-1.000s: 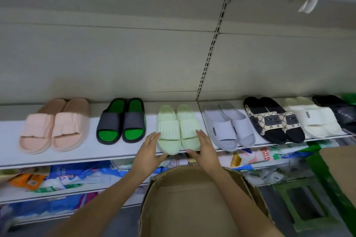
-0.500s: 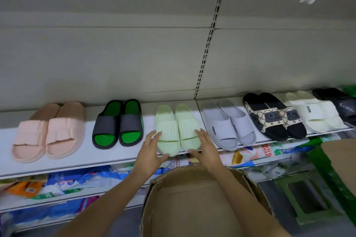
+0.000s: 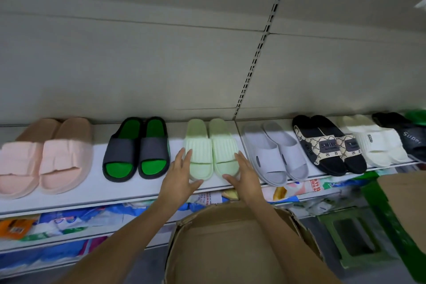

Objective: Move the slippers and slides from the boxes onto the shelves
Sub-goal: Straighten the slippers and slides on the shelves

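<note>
Pale green slides (image 3: pixel 211 148) squared up on the white shelf (image 3: pixel 92 188).
Left hand (image 3: pixel 178 178) and right hand (image 3: pixel 244 174) flank the pair, fingers straight, touching its outer sides.

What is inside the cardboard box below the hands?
The cardboard box shows only bare brown inner walls; no slippers are visible in it. Both forearms cross over its opening, and its near part runs out of frame, so the bottom cannot be checked.

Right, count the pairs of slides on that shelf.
6, left to right: pink pair, grey-green pair, light green pair, lilac pair, patterned black pair, cream pair. A dark slide is cut off.
</note>
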